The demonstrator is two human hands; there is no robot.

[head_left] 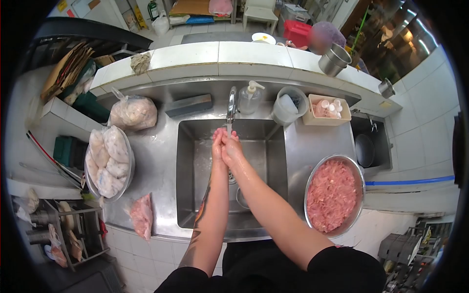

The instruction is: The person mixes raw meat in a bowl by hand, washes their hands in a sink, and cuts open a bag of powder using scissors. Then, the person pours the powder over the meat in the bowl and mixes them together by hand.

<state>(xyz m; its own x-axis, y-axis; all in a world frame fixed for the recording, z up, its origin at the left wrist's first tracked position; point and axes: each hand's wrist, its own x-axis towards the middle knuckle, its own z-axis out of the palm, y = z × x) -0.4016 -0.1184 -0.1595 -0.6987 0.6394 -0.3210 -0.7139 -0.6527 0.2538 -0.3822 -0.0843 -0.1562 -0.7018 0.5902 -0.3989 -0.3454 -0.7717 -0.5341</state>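
My left hand (218, 144) and my right hand (232, 148) press side by side beneath a chrome tap (231, 105), over the steel sink (195, 183). Water runs from the spout onto them. Both look wet, with fingers stretched toward the tap and slightly cupped; neither holds any object. Partly overlapping, they hide some of each other's fingers. Just behind the sink stands a clear pump bottle (249, 100), to the right of the tap. A dark grey rectangular block (188, 105) lies to its left.
On the right stands a bowl of cut raw meat (333, 195). At left are a bowl of filled bags (108, 161), a tied bag (133, 113) and a meat packet (141, 216). A plastic tub (290, 106) and a beige bin (326, 110) sit behind. A person (330, 36) is beyond the ledge.
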